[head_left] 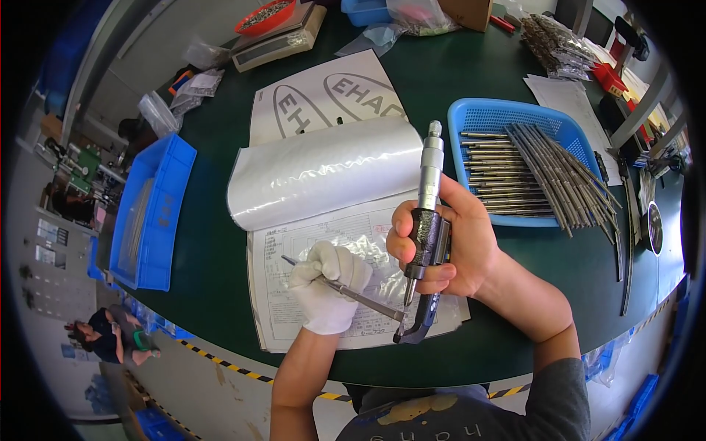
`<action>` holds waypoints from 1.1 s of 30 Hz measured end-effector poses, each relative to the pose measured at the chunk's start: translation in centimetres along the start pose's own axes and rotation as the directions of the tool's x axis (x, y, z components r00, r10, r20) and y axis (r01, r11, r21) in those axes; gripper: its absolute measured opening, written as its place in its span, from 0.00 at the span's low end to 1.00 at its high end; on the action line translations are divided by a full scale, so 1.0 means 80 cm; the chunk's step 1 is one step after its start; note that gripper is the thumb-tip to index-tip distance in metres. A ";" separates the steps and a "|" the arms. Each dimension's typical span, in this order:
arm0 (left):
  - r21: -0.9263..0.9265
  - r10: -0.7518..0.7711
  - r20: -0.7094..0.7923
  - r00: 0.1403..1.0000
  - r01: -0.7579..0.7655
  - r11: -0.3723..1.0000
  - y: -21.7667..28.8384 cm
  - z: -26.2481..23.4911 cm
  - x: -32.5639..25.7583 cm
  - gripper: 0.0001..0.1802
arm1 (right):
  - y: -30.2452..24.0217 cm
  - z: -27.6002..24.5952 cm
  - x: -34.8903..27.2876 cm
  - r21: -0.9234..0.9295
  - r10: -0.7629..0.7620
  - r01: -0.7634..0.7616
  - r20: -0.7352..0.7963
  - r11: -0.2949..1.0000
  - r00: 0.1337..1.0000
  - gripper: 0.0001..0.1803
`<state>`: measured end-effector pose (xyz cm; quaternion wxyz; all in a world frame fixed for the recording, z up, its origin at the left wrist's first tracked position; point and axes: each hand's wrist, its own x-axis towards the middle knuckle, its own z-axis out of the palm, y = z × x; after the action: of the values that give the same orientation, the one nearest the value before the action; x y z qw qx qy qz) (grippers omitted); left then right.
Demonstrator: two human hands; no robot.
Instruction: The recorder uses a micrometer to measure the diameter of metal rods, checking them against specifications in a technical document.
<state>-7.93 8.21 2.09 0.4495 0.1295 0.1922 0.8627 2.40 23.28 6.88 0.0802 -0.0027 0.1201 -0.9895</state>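
My left hand (329, 287), in a white glove, is closed around a slim metal rod (365, 300). The rod slants down to the right, and its far end lies at the jaw gap of a micrometer; whether the jaws touch it I cannot tell. My bare right hand (460, 239) grips the micrometer (426, 235) by its black frame, with the silver thimble pointing up. Beneath both hands lies an open binder (294, 323) of printed drawings in clear sleeves. Its turned-over pages (323, 173) curl up behind my hands.
A light blue basket (457, 117) at the right holds many metal rods (548, 173), some jutting over its edge. At the left stands a blue bin (173, 220). A scale (283, 40) with a red dish (265, 16) sits at the back. Far left, a person (110, 331) is seated.
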 end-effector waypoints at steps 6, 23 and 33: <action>-0.021 0.000 0.020 1.000 0.000 1.000 0.000 -0.004 0.002 0.10 | 0.006 -0.004 0.003 0.054 -0.014 0.014 -0.007 0.998 1.000 0.35; -0.032 0.003 0.023 1.000 -0.002 0.999 -0.001 -0.008 0.002 0.10 | 0.005 0.003 0.000 0.010 -0.049 0.050 -0.060 0.999 0.997 0.34; -0.020 -0.005 0.027 1.000 0.005 1.000 -0.001 -0.007 0.002 0.10 | 0.005 0.005 -0.001 -0.006 -0.054 0.054 -0.065 0.999 0.996 0.34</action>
<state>-8.23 8.27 1.58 0.4554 0.1359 0.1777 0.8617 2.51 22.83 7.16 0.0494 0.0260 0.1248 -0.9906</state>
